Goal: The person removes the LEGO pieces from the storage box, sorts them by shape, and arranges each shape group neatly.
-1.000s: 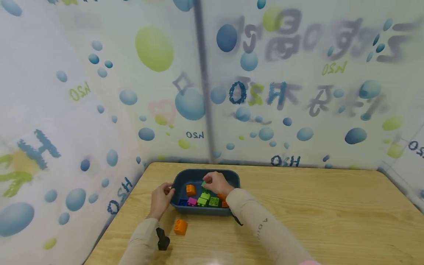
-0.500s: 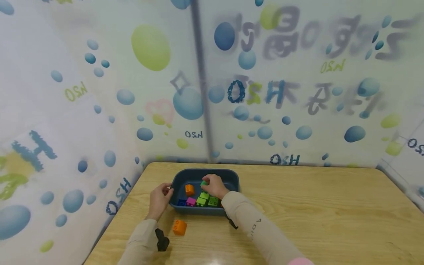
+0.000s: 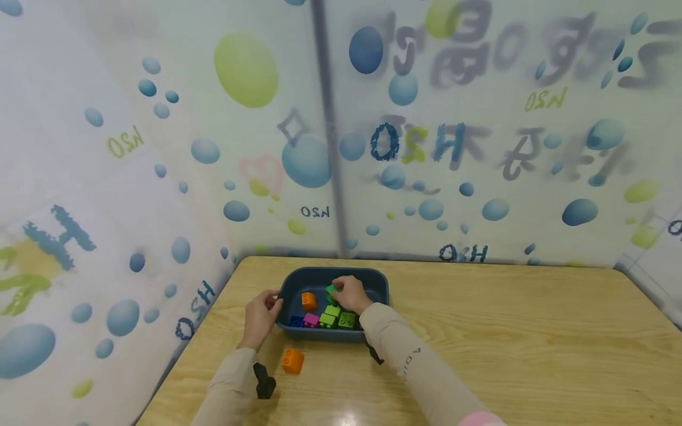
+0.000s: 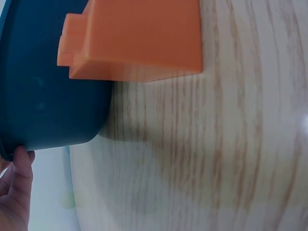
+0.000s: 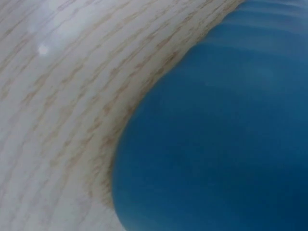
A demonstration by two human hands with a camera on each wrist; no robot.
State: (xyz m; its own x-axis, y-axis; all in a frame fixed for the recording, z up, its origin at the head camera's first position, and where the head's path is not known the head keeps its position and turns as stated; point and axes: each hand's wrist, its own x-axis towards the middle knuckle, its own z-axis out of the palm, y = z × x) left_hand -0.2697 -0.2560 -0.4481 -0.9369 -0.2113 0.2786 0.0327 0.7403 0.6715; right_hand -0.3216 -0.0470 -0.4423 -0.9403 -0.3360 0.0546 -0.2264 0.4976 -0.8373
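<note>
A dark blue bin [image 3: 373,281] stands on the wooden table [image 3: 506,337] and holds several bricks: orange [image 3: 308,301], pink [image 3: 311,320], blue [image 3: 295,321] and green ones [image 3: 346,320]. My right hand [image 3: 350,294] is inside the bin and pinches a green brick [image 3: 332,291] above the others. My left hand [image 3: 263,313] grips the bin's left rim; in the left wrist view its fingers [image 4: 19,178] touch the bin wall [image 4: 43,101]. An orange brick [image 3: 292,360] lies on the table in front of the bin, also large in the left wrist view [image 4: 139,38].
Plastic curtains printed with blue and green bubbles close off the table at the back and left. The table's left edge runs close to my left arm. The right wrist view shows only the bin's outer wall [image 5: 216,134] and table grain [image 5: 62,96].
My right hand has lifted the green brick slightly within the bin. The left hand stays on the rim. The view has shifted a little.
</note>
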